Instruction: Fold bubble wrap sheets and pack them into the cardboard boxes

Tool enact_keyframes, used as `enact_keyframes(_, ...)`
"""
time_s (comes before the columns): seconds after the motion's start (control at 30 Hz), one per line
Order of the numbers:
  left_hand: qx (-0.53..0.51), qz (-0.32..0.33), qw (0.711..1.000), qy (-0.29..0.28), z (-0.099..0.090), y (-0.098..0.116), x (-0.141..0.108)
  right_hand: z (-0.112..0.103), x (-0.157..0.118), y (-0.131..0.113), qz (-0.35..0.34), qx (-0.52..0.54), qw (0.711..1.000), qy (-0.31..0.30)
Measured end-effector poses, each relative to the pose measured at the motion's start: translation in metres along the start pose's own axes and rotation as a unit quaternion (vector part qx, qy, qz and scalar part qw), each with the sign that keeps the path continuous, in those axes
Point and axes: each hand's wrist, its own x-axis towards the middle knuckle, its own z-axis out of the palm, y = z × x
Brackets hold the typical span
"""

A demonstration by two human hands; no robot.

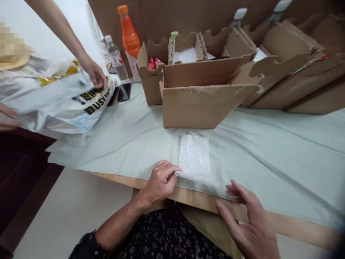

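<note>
A clear bubble wrap bag lies flat on the pale green cloth, close to the table's front edge. Its near left corner is pinched between the thumb and fingers of my left hand. To the right of the bag, my right hand hovers over the table edge, thumb and fingers apart and nothing between them. Just beyond the bag stands a cut-open cardboard box, its front wall towards me.
More cardboard holders stand behind, some with packets inside. Bottles, among them an orange one, stand at the back. Left, another person's hand touches a white printed plastic bag; a phone lies beside it.
</note>
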Motion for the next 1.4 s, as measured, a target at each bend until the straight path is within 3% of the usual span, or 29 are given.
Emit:
enact_keyframes(0.13, 0.004, -0.016, 1.0, -0.008, 0.002, 0.002, 0.003, 0.003, 0.03, 0.008, -0.13, -0.077, 0.988, 0.0)
enact_keyframes(0.27, -0.004, -0.017, 1.0, -0.003, 0.002, 0.008, 0.004, 0.018, 0.06, -0.001, -0.208, -0.046, 0.977, -0.033)
enact_keyframes(0.43, -0.019, -0.055, 0.998, -0.006, 0.0, 0.016, 0.002, 0.035, 0.07, -0.003, -0.149, 0.005, 0.989, -0.021)
enact_keyframes(0.6, 0.052, -0.105, 0.993, 0.026, 0.012, 0.006, 0.004, 0.043, 0.063, 0.006, -0.068, -0.015, 0.997, -0.034)
enact_keyframes(0.73, 0.12, -0.076, 0.989, 0.041, 0.021, -0.001, 0.006, 0.033, 0.062, 0.003, -0.06, -0.06, 0.996, 0.019)
enact_keyframes(0.83, 0.141, -0.065, 0.987, 0.046, 0.022, 0.001, 0.007, 0.022, 0.06, -0.007, -0.137, -0.097, 0.981, 0.097)
enact_keyframes(0.9, 0.147, -0.066, 0.986, 0.047, 0.022, 0.003, 0.008, 0.021, 0.061, -0.013, -0.229, -0.096, 0.966, 0.075)
enact_keyframes(1.0, 0.151, -0.069, 0.985, 0.039, 0.021, 0.004, 0.009, 0.029, 0.064, -0.012, -0.324, -0.129, 0.937, -0.023)
enact_keyframes(1.17, 0.141, -0.046, 0.988, 0.043, 0.014, 0.009, 0.005, 0.045, 0.072, 0.003, -0.335, -0.187, 0.922, -0.049)
enact_keyframes(1.33, 0.148, 0.061, 0.987, 0.008, 0.005, 0.021, 0.007, 0.038, 0.085, 0.001, -0.348, -0.155, 0.923, -0.048)
enact_keyframes(1.4, 0.138, 0.068, 0.988, -0.01, 0.005, 0.02, 0.01, 0.034, 0.091, -0.003, -0.346, -0.148, 0.925, -0.05)
